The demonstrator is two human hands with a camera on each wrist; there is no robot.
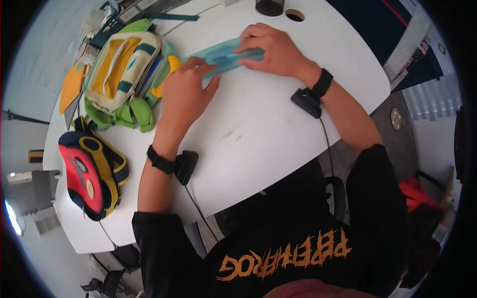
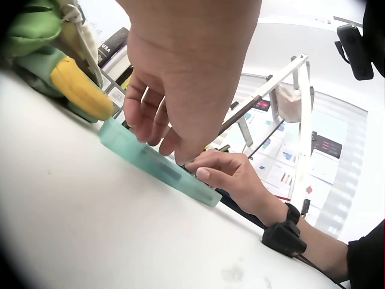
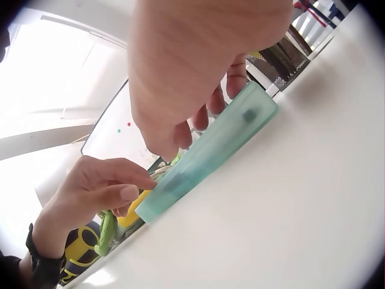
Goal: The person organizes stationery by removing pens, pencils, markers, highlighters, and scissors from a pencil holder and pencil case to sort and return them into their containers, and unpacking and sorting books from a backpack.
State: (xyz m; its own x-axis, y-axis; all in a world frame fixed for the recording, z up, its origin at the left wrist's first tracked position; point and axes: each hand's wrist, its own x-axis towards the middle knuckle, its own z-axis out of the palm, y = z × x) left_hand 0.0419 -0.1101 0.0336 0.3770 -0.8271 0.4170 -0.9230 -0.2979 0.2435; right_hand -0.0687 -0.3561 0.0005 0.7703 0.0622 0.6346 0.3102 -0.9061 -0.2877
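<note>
A translucent teal pencil case (image 1: 226, 54) lies on the white table under both hands, dark shapes showing through its wall. The left hand (image 1: 188, 89) grips its left part; in the left wrist view the fingers bend over the far edge of the pencil case (image 2: 162, 167), the thumb at its top. The right hand (image 1: 273, 52) holds the other end, fingers spread along the far edge, thumb toward the near side. Seen from the right wrist, its fingertips (image 3: 201, 118) sit along the upper edge of the pencil case (image 3: 210, 150), partly hidden behind it.
Left of the pencil case lies a green, cream and yellow backpack (image 1: 121, 72). A red and navy backpack (image 1: 89, 174) with yellow trim is nearer the front left. A dark mesh holder (image 1: 270, 6) stands by a round hole (image 1: 294, 15) at the back. Cables hang from both wrist cameras.
</note>
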